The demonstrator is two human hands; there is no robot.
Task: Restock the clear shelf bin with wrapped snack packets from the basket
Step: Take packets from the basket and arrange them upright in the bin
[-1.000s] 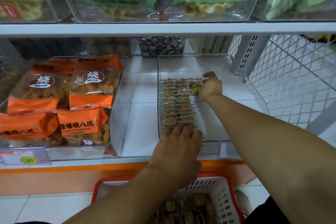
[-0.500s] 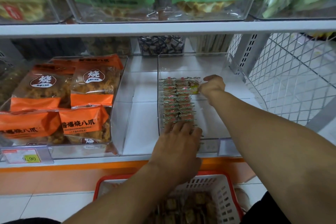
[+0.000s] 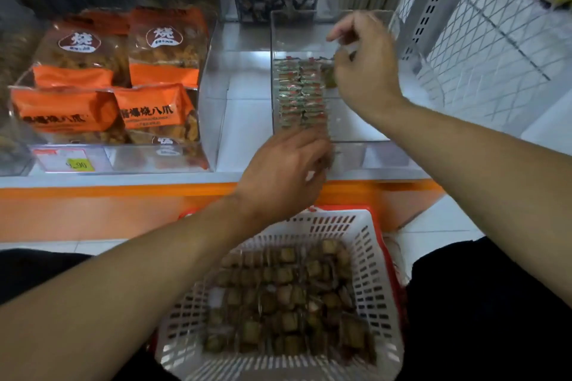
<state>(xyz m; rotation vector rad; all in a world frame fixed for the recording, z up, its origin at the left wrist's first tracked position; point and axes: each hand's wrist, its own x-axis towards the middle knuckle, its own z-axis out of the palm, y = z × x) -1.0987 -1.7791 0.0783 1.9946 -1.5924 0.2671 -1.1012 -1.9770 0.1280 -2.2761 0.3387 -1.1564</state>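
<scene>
Packets (image 3: pixel 301 93) are lined up in two rows along the left of the bin (image 3: pixel 365 136), more waiting in the basket (image 3: pixel 370 260). The near end is steadied by the left hand (image 3: pixel 286 173), fingers curled against it; whether anything is pinched by the right hand (image 3: pixel 363 66) cannot be told. Light, slippery, crinkly wrappers: best pinched across the flat faces.

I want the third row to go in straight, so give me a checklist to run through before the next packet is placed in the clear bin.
1. Room in the clear bin right of the packet rows: ok, bare floor shows.
2. Rows braced: ok, left hand rests at their near end.
3. Right hand free: cannot tell, fingers curled, contents hidden.
4. Third row started: cannot tell, one packet is half hidden.
5. Stock left in basket: ok, many packets.
</scene>
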